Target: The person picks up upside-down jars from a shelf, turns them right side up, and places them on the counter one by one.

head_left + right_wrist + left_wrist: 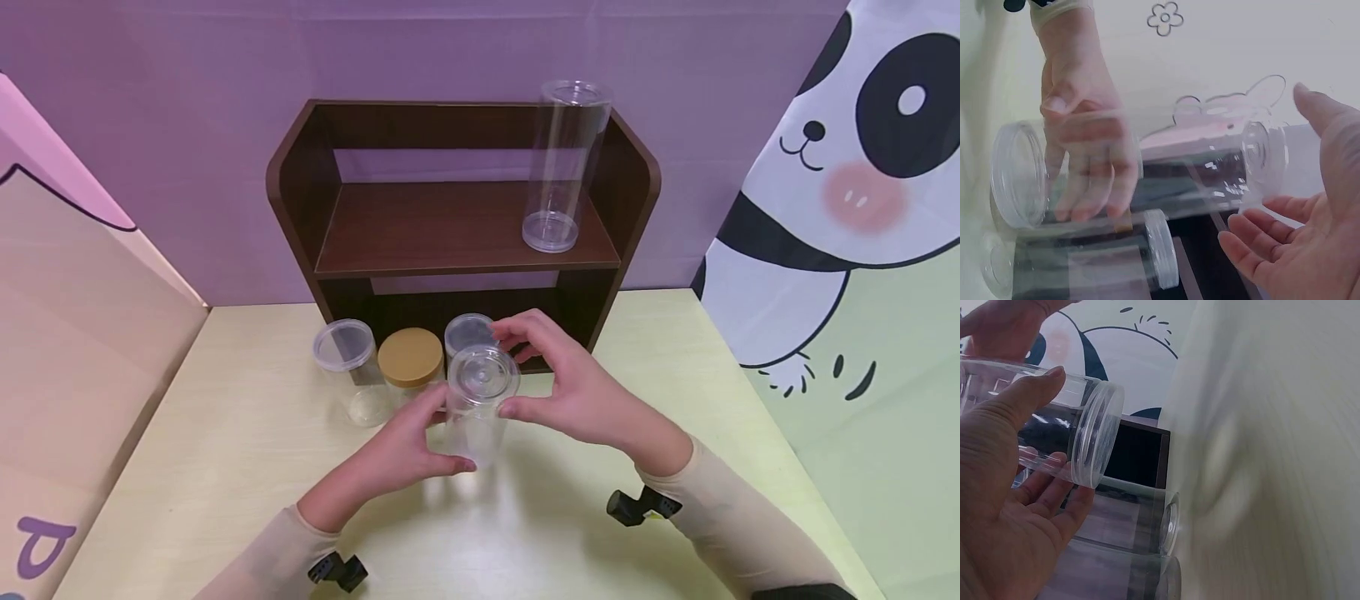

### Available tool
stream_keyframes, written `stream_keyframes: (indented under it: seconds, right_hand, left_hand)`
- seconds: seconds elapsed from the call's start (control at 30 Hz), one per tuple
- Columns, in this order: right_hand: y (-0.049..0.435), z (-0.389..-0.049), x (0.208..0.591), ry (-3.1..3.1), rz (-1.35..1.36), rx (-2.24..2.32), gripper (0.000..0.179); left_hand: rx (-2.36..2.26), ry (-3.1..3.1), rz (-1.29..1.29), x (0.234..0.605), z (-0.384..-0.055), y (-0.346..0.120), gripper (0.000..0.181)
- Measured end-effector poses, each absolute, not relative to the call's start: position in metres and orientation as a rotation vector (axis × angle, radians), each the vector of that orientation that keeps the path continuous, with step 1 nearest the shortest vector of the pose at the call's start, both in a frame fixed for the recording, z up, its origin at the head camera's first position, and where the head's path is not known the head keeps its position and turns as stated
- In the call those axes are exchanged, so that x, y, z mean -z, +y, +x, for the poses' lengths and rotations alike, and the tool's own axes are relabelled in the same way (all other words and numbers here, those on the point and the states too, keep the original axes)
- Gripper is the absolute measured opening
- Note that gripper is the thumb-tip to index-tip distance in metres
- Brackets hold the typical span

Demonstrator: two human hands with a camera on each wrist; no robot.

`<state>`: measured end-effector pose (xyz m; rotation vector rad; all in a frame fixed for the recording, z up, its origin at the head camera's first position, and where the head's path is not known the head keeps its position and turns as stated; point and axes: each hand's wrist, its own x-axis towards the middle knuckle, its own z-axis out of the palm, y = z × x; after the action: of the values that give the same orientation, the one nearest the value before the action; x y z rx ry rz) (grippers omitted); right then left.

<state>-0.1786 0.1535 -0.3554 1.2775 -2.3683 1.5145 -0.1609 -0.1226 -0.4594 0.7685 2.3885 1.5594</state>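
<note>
My left hand (408, 446) grips a clear plastic jar (480, 425) around its lower part, thumb on the near side and fingers on the far side. The jar is upside down: its clear screw lid (1099, 434) faces the table, raised a little above it, and its round base faces up. Around the base end is my right hand (573, 387), thumb and fingers spread apart; in the right wrist view its fingers (1250, 240) lie close beside the jar, and contact is hard to tell. Behind stand a tan-lidded jar (411, 357) and a clear-lidded jar (467, 329).
Another clear-lidded jar (345, 348) stands at the left end of the row. Behind the row is a dark brown two-tier shelf (427, 225). A tall clear cylinder (558, 167) stands on its upper board, at the right. The pale wooden table (225, 433) extends on both sides.
</note>
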Motion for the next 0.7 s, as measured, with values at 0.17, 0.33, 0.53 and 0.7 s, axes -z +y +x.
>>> stream_keyframes:
  seconds: [0.17,0.33,0.53,0.7]
  right_hand:
    - [0.1461,-0.1759,0.3561,-2.434,1.259,-1.475,0.076]
    - [0.1428,-0.1764,0.3580,-2.429,1.219,-1.460,0.068]
    - [0.1426,-0.1777,0.3599,-2.398,1.197,-1.447,0.065]
    - [0.1425,-0.1799,0.3612,-2.372,1.204,-1.449,0.065]
  left_hand:
    - [-1.545,2.385,0.795,0.4614,-0.1620,-0.1217,0.090]
    - [-1.532,2.375,0.802,0.4634,-0.1634,-0.1216,0.090]
    - [-1.518,2.352,0.816,0.4654,-0.1650,-0.1219,0.090]
    - [-1.492,2.351,0.823,0.4670,-0.1656,-0.1226,0.094]
